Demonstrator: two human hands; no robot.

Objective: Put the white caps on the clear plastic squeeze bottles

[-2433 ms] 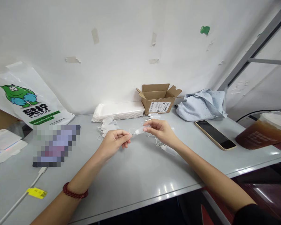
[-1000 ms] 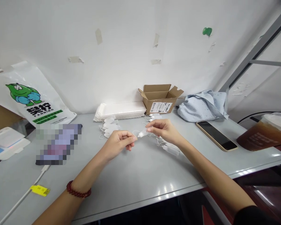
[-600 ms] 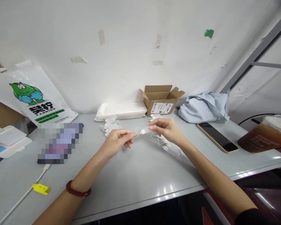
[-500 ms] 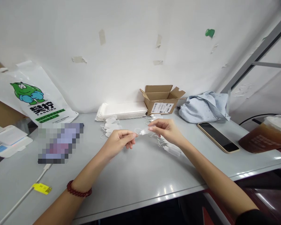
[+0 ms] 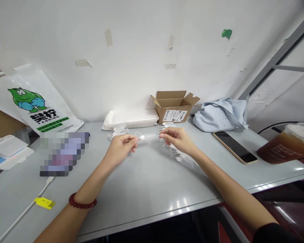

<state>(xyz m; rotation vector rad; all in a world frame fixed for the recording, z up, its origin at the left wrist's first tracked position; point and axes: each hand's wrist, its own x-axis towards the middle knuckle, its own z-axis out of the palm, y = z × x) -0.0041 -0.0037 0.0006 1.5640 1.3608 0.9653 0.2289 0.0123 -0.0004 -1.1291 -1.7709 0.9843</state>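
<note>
Above the grey table (image 5: 147, 189), both my hands hold a small white tag on a thin string loop (image 5: 147, 136). My left hand (image 5: 120, 148) is closed, pinching its left end between thumb and fingers. My right hand (image 5: 176, 139) is closed too and pinches the right end. A loose heap of similar white tags (image 5: 118, 131) lies just beyond my left hand. More tags with strings (image 5: 183, 160) lie beside my right wrist. A red bead bracelet (image 5: 81, 203) is on my left wrist.
An open cardboard box (image 5: 174, 106) and a stack of white sheets (image 5: 131, 118) stand against the wall. A phone (image 5: 234, 146), a blue cloth (image 5: 220, 113) and a brown drink cup (image 5: 286, 145) are on the right. A printed bag (image 5: 38, 104) and a cable with a yellow label (image 5: 44, 202) are on the left.
Both hands have lifted slightly away from me and moved apart. The tag now lies stretched level between them, whereas it was tilted with the fingertips close together.
</note>
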